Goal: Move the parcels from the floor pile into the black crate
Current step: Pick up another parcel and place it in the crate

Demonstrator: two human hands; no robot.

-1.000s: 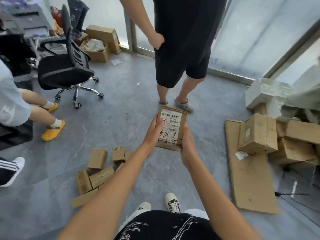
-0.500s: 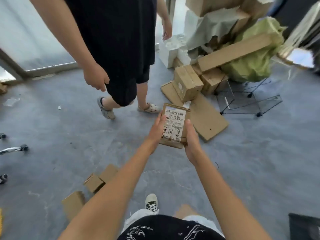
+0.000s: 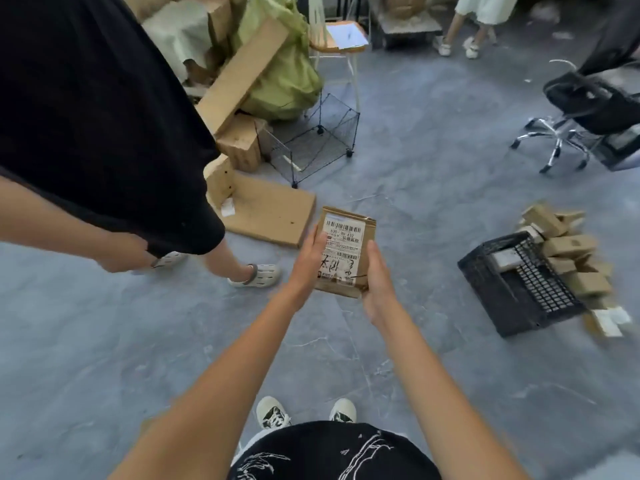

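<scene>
Parcel (image 3: pixel 344 252) held label-up above the floor (image 3: pixel 415 168), clasped between left grip (image 3: pixel 309 263) and right grip (image 3: pixel 377 282), fingers wrapped along its long edges. Black crate (image 3: pixel 485 285) on the floor to the right, well apart, more parcels (image 3: pixel 568 247) piled just beside it.

Parcel held mid-floor, crate off to the right

The parcel (image 3: pixel 344 252) sits between the left hand (image 3: pixel 309 259) and right hand (image 3: pixel 379 282); the crate (image 3: pixel 512 289) stands on the floor to the right, a pile of boxes (image 3: pixel 568 251) against its far side, a flat cardboard sheet (image 3: pixel 273 213) ahead-left.
</scene>
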